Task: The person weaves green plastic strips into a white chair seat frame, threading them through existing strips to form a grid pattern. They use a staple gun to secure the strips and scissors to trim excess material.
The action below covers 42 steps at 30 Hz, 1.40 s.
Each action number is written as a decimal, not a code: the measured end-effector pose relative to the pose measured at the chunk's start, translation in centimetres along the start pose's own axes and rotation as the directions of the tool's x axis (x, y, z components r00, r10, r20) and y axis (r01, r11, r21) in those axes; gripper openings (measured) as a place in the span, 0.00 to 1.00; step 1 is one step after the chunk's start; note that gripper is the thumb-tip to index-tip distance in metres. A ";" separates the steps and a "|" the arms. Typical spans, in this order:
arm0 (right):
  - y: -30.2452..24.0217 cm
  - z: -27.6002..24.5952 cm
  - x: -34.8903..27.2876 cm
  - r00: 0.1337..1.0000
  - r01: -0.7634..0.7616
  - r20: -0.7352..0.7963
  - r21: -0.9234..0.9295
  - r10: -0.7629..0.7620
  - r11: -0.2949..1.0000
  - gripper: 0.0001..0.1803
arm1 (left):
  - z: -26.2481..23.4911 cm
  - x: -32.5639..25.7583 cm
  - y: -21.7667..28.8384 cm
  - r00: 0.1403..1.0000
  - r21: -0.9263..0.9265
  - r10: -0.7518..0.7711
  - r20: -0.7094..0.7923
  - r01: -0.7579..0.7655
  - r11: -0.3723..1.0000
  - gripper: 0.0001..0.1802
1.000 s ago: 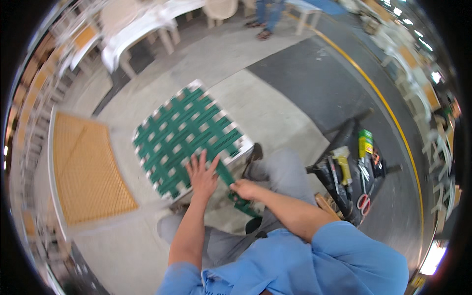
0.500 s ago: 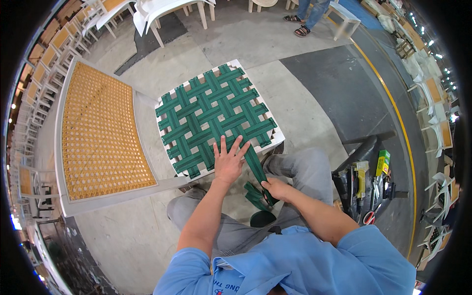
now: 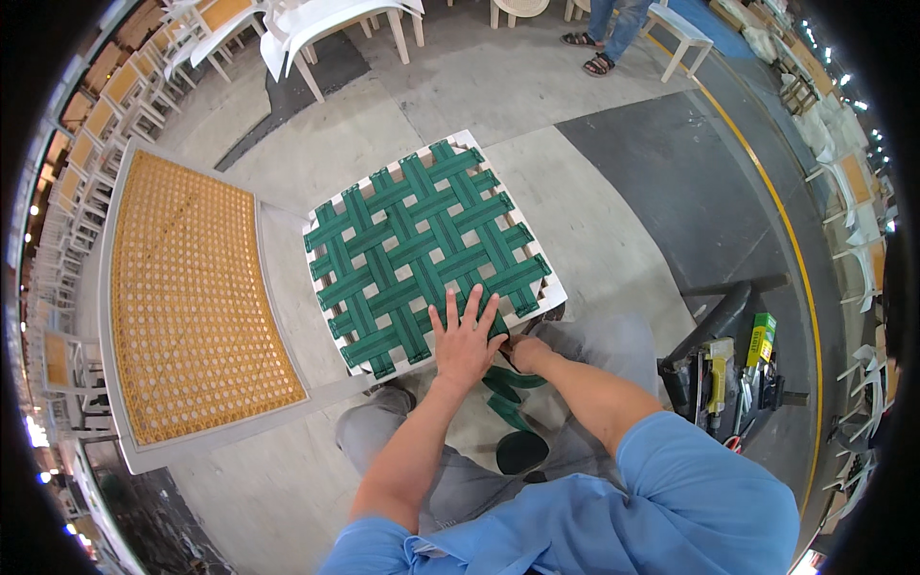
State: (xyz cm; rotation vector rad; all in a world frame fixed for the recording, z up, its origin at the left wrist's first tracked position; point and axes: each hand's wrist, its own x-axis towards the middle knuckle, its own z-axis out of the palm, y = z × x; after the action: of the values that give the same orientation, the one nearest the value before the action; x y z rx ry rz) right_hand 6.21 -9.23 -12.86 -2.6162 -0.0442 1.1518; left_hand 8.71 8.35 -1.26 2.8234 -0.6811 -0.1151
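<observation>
Here, the left hand (image 3: 464, 345) lies palm down with its fingers spread, pressed on the near edge of the woven seat (image 3: 422, 244) and gripping nothing. The seat, dark green bands crossing over and under on a white frame (image 3: 556, 290), stretches away just beyond both hands. Close beside the left hand, on its right, the right hand (image 3: 527, 355) is curled at that same edge; its fingertips are hidden, so I cannot tell how firmly, if at all, it has hold of the band there. Directly below it, a loose green strap (image 3: 508, 410) hangs in folds, with a dark green roll (image 3: 521, 452) under that, between the grey-trousered legs (image 3: 609, 355). Left of the hands stands the chair's back, a yellow cane panel (image 3: 196, 297) in a pale surround. Well to their right, a black stand (image 3: 678, 388) carries a yellow tool (image 3: 718, 369) and a green and yellow box (image 3: 762, 338). Far beyond the hands, another person's legs (image 3: 623, 34) show, in jeans and sandals.
</observation>
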 end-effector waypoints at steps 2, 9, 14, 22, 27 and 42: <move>0.0 -0.3 0.4 0.996 0.047 -0.077 0.132 -0.037 0.990 0.25 | 0.2 0.2 0.2 0.998 0.030 0.011 -0.059 -0.009 1.000 0.44; 0.2 -0.5 -3.9 0.931 -0.144 -0.181 0.614 0.316 0.776 0.25 | 0.3 0.2 0.6 0.999 0.057 -0.035 0.041 0.032 0.998 0.43; -2.1 -0.2 -4.7 0.878 -0.449 0.468 0.739 -0.096 -0.502 0.40 | 0.3 0.2 0.9 0.999 0.063 -0.020 -0.026 0.021 0.998 0.43; -3.4 -2.6 -1.3 0.916 -0.392 0.227 0.336 -0.331 -0.856 0.35 | 0.8 0.4 0.8 0.999 0.086 -0.026 -0.021 0.028 0.996 0.41; -3.4 -3.4 0.9 0.961 -0.259 0.192 0.390 -0.197 -0.884 0.25 | 1.1 0.5 0.9 0.997 0.080 -0.065 0.047 0.061 0.995 0.41; -2.6 -3.7 7.5 0.971 -0.080 0.230 0.545 0.057 -0.835 0.24 | 3.5 -5.6 4.4 0.657 -0.693 -0.386 0.648 0.718 0.059 0.19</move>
State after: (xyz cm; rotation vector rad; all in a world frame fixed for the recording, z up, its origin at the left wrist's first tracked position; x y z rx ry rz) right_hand 14.24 -6.58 -15.16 -0.2652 1.0136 0.3189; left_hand 1.34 6.42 -3.50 1.6490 0.4977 -0.8103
